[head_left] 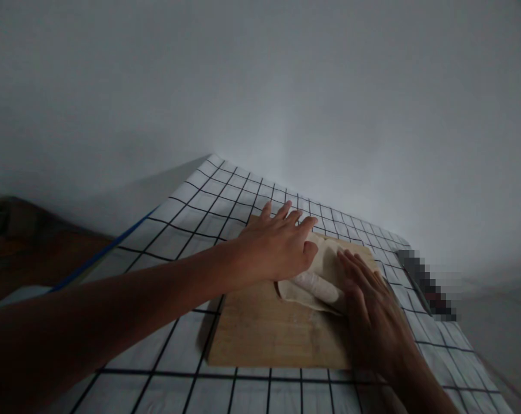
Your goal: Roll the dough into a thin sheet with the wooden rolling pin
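A pale rolling pin (318, 286) lies across a flattened sheet of dough (325, 257) on a wooden board (278, 336). My left hand (282, 244) is over the left end of the pin, palm down, its fingers spread and pointing away from me. Over the right end rests my right hand (366, 299), with its fingers stretched forward across the dough's right side. Both ends of the pin are hidden beneath the hands. The dough's near edge shows below the pin, slightly lifted from the board.
A white cloth with black grid lines (191, 224) covers the table. Near its right edge lies a dark flat object (420, 282), partly pixelated. A blue strip (109, 247) runs along the left edge. A plain wall (260, 86) rises behind; blurred brown shapes (49, 253) stand at left.
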`<action>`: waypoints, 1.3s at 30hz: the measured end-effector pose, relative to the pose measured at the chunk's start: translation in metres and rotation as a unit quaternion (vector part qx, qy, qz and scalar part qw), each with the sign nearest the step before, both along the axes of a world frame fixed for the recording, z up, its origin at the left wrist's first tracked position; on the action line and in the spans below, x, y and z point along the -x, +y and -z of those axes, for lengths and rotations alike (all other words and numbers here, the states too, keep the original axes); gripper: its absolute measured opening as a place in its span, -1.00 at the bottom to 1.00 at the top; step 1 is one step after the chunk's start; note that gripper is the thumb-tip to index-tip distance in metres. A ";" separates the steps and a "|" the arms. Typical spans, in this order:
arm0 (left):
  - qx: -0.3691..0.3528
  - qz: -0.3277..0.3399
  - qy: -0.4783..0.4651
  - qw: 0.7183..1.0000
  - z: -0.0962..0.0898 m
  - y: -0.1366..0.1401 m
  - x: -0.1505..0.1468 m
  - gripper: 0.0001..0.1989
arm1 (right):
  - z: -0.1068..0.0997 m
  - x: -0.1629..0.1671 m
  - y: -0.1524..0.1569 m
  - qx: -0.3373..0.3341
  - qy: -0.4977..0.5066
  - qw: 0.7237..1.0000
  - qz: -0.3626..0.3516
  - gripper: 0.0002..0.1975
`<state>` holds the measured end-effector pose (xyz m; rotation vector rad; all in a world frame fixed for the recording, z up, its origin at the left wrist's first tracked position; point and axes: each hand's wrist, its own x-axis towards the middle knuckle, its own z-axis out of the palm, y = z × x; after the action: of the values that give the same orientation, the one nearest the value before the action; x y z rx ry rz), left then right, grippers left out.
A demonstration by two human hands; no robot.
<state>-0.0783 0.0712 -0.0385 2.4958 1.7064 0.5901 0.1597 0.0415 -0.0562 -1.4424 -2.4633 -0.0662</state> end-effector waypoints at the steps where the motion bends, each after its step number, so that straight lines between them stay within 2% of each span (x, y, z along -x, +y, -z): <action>1: 0.005 -0.003 -0.004 1.000 0.000 0.001 0.000 -0.45 | -0.002 -0.002 0.011 0.009 0.006 1.000 -0.012 -0.50; 6: 0.029 -0.018 -0.017 0.999 0.004 0.007 0.001 -0.44 | -0.007 -0.006 0.062 0.056 0.018 0.997 -0.055 -0.49; 9: 0.032 -0.024 -0.015 0.999 0.005 0.007 0.002 -0.42 | -0.007 -0.005 0.069 0.070 0.005 0.996 -0.058 -0.48; 18: 0.004 0.006 0.007 1.000 0.004 -0.002 0.001 -0.43 | 0.000 -0.001 0.013 -0.020 -0.018 1.000 -0.013 -0.49; 24: -0.001 0.005 0.006 1.000 0.003 -0.005 -0.002 -0.45 | 0.007 0.007 -0.029 -0.038 -0.039 0.998 0.022 -0.48; 27: -0.018 0.005 0.004 1.000 0.002 -0.006 -0.002 -0.46 | 0.007 0.008 -0.034 -0.034 -0.038 0.998 0.024 -0.47; 32: 0.000 0.001 0.004 1.000 0.001 0.000 -0.001 -0.46 | -0.001 0.007 0.002 0.007 -0.027 0.999 0.035 -0.50; 36: 0.010 -0.014 -0.006 1.000 0.002 0.006 0.001 -0.47 | -0.006 0.006 0.041 0.047 -0.008 0.999 0.002 -0.49; 39: 0.016 -0.018 -0.001 1.000 0.002 0.005 0.002 -0.47 | -0.007 0.005 0.050 0.041 -0.004 0.999 -0.022 -0.47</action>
<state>-0.0802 0.0766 -0.0402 2.4466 1.7495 0.5645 0.1547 0.0919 -0.0496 -1.4229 -2.5298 0.0382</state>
